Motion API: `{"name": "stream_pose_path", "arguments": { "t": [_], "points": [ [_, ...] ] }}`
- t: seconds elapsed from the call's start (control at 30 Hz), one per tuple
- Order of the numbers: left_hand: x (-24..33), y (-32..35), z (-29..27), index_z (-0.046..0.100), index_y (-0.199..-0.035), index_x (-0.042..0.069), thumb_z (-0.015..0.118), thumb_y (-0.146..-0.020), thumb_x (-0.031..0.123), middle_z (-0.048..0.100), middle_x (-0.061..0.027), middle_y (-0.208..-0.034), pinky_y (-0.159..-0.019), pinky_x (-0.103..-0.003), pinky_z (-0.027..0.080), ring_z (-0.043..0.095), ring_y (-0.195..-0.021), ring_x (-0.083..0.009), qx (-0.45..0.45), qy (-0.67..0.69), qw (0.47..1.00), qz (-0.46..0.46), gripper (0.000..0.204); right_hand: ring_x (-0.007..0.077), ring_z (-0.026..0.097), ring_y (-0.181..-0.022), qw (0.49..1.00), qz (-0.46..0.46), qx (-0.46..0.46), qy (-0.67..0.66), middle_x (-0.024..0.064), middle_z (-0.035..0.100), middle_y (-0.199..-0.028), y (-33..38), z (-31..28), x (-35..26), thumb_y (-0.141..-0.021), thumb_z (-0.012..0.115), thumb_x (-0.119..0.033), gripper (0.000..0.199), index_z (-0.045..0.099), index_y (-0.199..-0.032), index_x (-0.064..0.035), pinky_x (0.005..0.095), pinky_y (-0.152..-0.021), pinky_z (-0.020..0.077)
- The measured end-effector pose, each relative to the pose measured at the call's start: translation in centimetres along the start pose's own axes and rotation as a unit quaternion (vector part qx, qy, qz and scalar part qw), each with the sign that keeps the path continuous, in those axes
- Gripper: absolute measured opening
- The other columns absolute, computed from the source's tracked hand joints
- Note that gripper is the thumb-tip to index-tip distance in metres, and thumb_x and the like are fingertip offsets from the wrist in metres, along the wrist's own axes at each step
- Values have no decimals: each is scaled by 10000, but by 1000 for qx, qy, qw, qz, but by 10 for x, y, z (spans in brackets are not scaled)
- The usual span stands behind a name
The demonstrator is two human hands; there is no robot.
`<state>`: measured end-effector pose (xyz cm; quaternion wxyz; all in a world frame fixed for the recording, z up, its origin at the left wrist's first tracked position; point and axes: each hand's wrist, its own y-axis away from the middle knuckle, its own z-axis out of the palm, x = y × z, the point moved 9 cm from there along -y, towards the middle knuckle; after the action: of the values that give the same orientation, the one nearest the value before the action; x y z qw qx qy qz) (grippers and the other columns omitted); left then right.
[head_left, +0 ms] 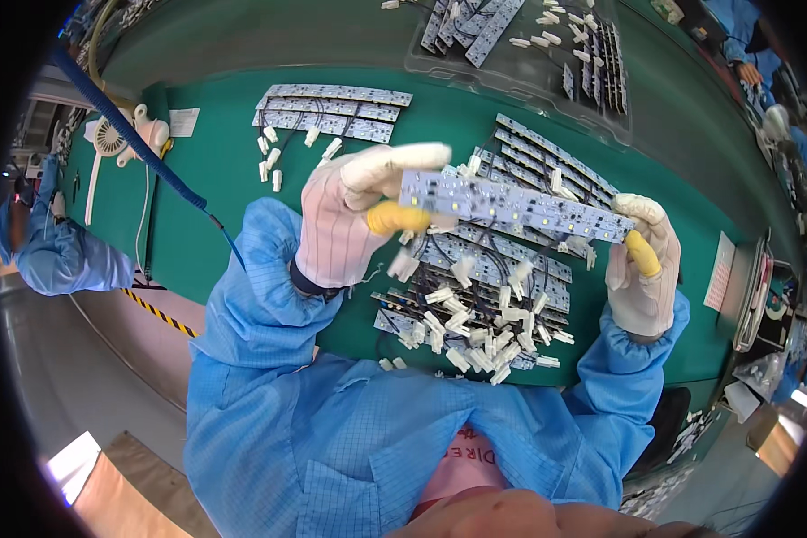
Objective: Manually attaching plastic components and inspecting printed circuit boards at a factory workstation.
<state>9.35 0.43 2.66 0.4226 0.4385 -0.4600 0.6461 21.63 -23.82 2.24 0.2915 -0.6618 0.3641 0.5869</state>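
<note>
An LED circuit board strip (520, 208), pale with small chips and yellowish LEDs, is held up level above the green bench. My left hand (345, 215), in a white striped glove with a yellow thumb cover, closes on its left end; its fingertips are slightly blurred. At the other end, the gloved fingers and yellow-covered thumb of my right hand (644, 269) pinch the strip. Beneath it lies a pile of similar strips (502, 264) with dark wires. White plug connectors (484, 341) are heaped at the pile's near side.
Several strips (332, 112) lie in rows at the back left. A clear plastic tray (520, 85) with more strips stands at the back. A small white fan (117, 136) and a coiled blue cord (134, 130) are on the left. Another person (72, 255) works at far left.
</note>
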Motion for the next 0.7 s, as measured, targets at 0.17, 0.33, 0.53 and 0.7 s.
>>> {"name": "stream_pose_path", "arguments": {
  "t": [0.17,0.33,0.53,0.7],
  "points": [
    [-15,-10,-16,526,-1223,-39,584,-872,9,648,-108,-989,-785,-251,492,634,-867,-157,98,-31,993,-55,359,27,446,-483,993,-47,-21,-108,-3,558,-669,8,13,-5,-835,654,-334,452,545,-1101,15,153,-486,312],
    [-13,-6,-14,507,-1229,-58,610,-864,43,649,-139,-1011,-810,-287,511,648,-871,-199,50,-27,998,-33,392,-9,423,-499,997,13,30,-71,-3,553,-781,2,6,5,-832,672,-360,510,518,-1119,31,98,-481,264],
    [-11,-3,-3,511,-1206,-70,652,-820,33,658,-168,-981,-806,-303,515,659,-880,-230,-15,45,999,-9,424,52,498,-612,998,-32,23,50,9,581,-730,-3,1,-4,-861,479,-30,229,556,-1074,5,184,-602,385],
    [-11,-7,-10,509,-1237,-40,605,-875,66,654,-134,-986,-804,-278,505,654,-856,-199,71,-13,997,-14,389,42,460,-581,999,-7,4,43,13,592,-812,3,-5,2,-887,563,-190,285,563,-1097,3,169,-618,365]
  ]
}}
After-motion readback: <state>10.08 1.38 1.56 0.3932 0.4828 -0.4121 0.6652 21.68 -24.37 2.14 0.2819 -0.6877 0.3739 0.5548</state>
